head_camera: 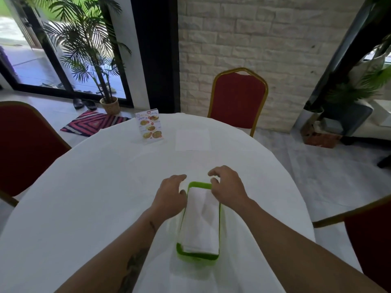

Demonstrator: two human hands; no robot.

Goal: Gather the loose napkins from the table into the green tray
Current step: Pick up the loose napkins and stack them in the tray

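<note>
A narrow green tray lies on the white tablecloth near me, filled with white napkins. My left hand rests against the tray's left side near its far end, fingers slightly apart. My right hand hovers over the tray's far right corner with fingers curled, touching the napkins' far end. One loose white napkin lies flat farther back on the table, beyond both hands.
A round table with a white cloth holds a standing menu card at the back. Red chairs stand at the far side, left and right. A potted palm stands by the glass door.
</note>
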